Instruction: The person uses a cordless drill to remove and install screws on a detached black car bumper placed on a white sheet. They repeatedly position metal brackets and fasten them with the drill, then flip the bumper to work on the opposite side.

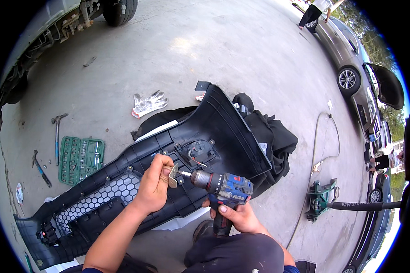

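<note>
My right hand (236, 215) is wrapped round the grip of a blue and black cordless drill (230, 187). Its chuck points left, and the bit meets a small flat metal bracket (172, 176); I cannot tell whether it has gone through. That bracket is pinched upright between the thumb and fingers of my left hand (153, 184). Below both hands lies a long black plastic car bumper (168, 144), its inner side facing up, with a honeycomb grille (100, 196) and a round lamp housing (198, 150) set in it.
Left of the bumper are a green socket set case (81, 159), two hammers (57, 136) and a pale work glove (149, 103). Black cloth (273, 141) bunches under its right end. A green floor jack (321, 200) and a cable (315, 159) lie right. Parked cars (346, 59) and people stand beyond.
</note>
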A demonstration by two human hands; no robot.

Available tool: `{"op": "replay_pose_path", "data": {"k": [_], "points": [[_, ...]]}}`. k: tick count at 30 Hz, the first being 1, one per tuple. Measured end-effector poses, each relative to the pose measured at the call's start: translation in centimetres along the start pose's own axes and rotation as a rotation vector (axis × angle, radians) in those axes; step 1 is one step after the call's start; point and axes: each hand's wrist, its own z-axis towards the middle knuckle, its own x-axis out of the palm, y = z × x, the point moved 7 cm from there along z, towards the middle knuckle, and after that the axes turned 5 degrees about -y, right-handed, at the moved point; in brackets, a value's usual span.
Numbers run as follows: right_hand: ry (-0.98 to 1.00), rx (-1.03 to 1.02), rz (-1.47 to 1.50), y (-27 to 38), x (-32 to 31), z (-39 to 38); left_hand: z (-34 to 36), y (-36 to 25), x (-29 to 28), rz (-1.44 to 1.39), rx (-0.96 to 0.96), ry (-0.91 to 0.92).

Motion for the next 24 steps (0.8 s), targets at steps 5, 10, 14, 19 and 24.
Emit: {"op": "replay_pose_path", "data": {"k": [5,10,14,19,24], "points": [[-0.016,0.008,-0.008,-1.5,-0.6,0.1,0.1,0.6,0.2,0.077,-0.021,0.007],[-0.027,0.015,-0.010,-1.5,-0.3,0.3,0.2,0.8,0.3,0.056,-0.013,0.020],[-0.050,-0.006,-0.033,-1.1,-0.1,0.4,0.2,0.6,0.3,0.043,-0.009,0.018],[0.017,-0.023,-0.008,-0.9,-0.2,0.4,0.3,0.7,0.3,0.040,-0.008,0.019],[-0.039,-0.020,-0.061,-1.3,-0.4,0.6,0.3,1.1,0.3,0.034,-0.008,0.013]]}}
